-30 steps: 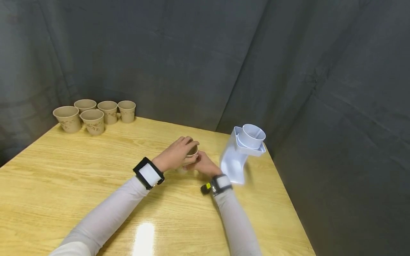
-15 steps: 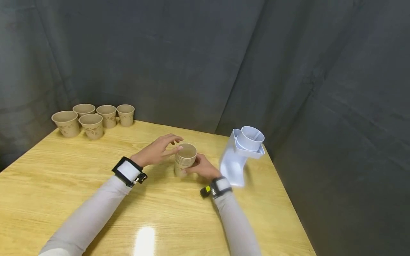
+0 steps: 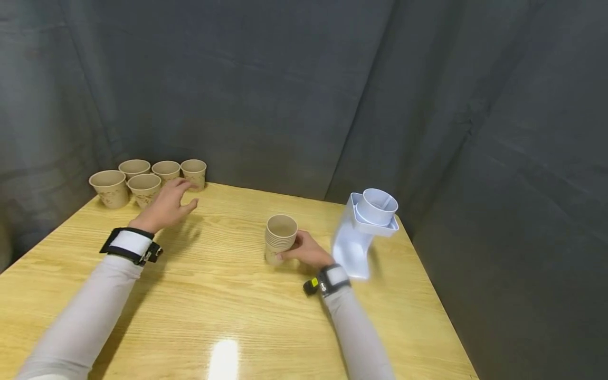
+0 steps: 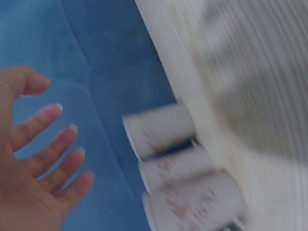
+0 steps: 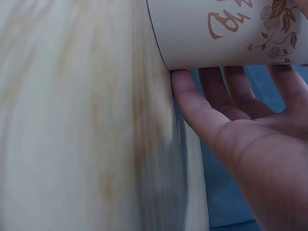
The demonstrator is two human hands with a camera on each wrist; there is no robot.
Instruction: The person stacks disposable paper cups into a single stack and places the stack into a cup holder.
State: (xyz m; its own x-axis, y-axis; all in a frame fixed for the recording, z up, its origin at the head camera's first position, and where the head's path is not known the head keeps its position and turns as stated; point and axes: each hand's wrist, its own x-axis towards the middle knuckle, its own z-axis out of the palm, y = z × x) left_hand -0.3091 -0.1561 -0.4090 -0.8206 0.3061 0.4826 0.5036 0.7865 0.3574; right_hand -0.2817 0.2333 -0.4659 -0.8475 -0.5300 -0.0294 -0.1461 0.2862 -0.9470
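R hand [image 3: 309, 249] holding nested cup stack [image 3: 274, 254] btwn thumb & fingers, head view showing stacked rims [image 3: 280, 241] above fingertips, R wrist cam alone showing printed flowers [image 5: 281, 29] & thumb tip at stack's base, L hand [image 3: 166, 207] w/ fingers spread nr five cups [image 3: 141, 197], L wrist cam showing gap btwn fingertips & cups

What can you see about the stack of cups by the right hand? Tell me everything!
The stack of cups is tan and looks like paper. Several rims sit close together, one inside another, above the bottom cup's smooth side, which has brown writing, flowers and leaves. It stands upright on the wooden table, mouth up, and the top cup looks empty. The right hand holds it low down.
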